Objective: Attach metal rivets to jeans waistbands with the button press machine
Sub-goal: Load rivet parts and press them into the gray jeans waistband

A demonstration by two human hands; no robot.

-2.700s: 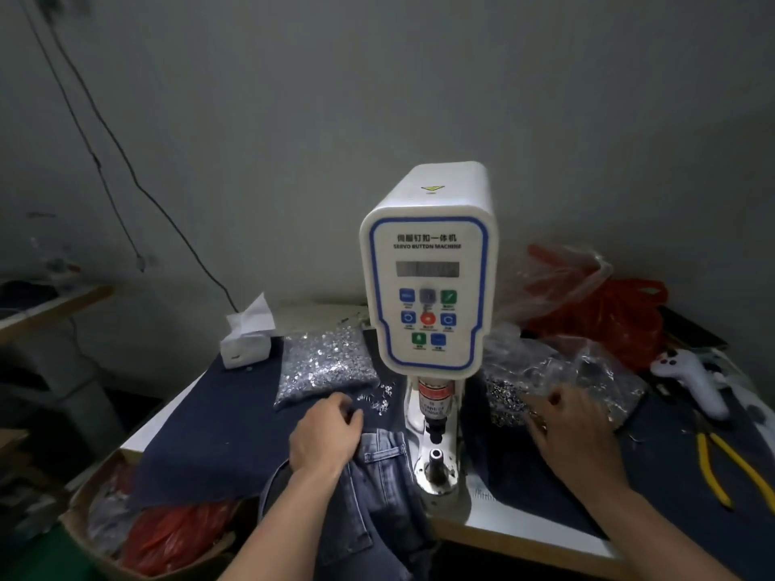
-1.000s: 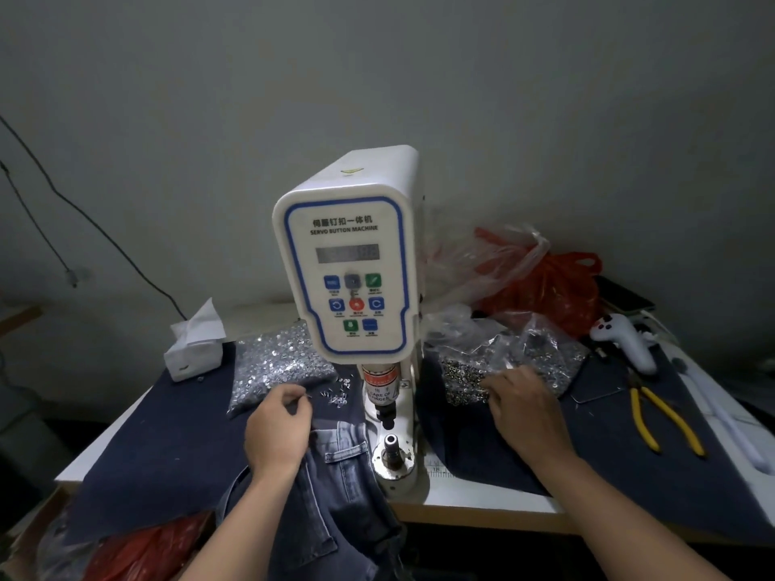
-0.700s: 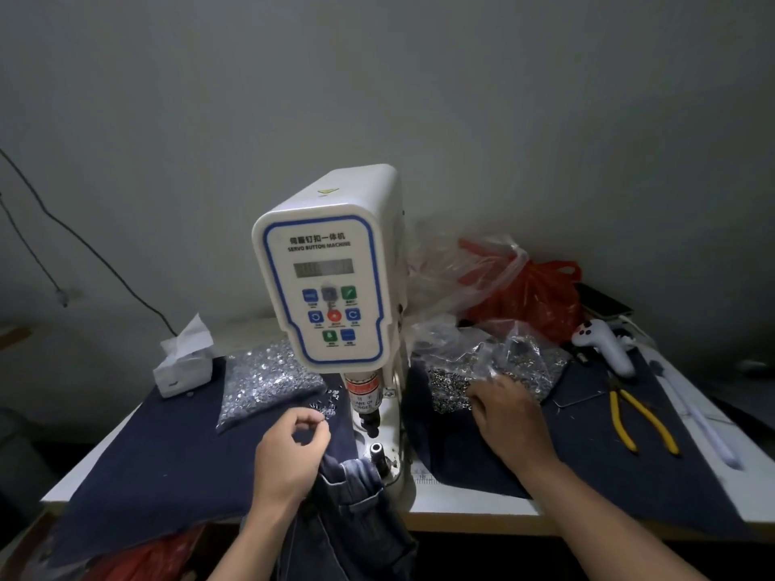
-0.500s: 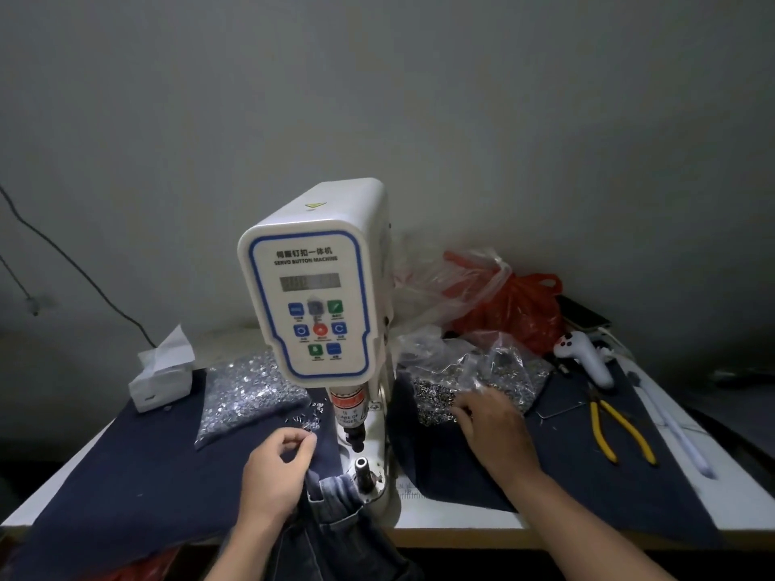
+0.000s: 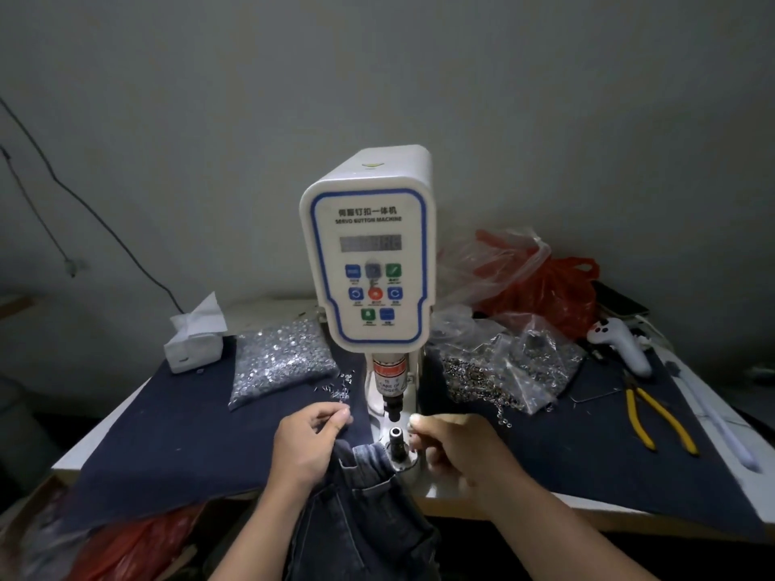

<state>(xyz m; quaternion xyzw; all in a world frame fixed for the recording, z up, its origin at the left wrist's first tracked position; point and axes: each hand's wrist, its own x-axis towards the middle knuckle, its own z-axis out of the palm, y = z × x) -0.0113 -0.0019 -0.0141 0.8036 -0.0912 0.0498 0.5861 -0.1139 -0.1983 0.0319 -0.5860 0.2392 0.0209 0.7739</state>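
Observation:
The white servo button press machine (image 5: 369, 253) stands mid-table, its upper punch (image 5: 392, 406) just above the lower die (image 5: 396, 440). Blue jeans (image 5: 369, 501) hang over the table's front edge, with the waistband lying against the die's left side. My left hand (image 5: 308, 444) rests on the waistband and pinches a small silver rivet (image 5: 344, 411) between thumb and fingertips. My right hand (image 5: 457, 448) is right beside the die, fingers curled, thumb and forefinger pinching a tiny metal piece that is barely visible.
A clear bag of silver rivets (image 5: 281, 362) lies left of the machine and a bag of metal rings (image 5: 507, 371) right. A tissue box (image 5: 193, 343), yellow pliers (image 5: 658, 417), a white handheld device (image 5: 620, 343) and red plastic bags (image 5: 549, 287) sit on the dark cloth (image 5: 180, 442).
My right hand has left the bag of rings and come to the lower die. My left hand picked a rivet from the loose pile and drew back onto the waistband. The head camera shifted.

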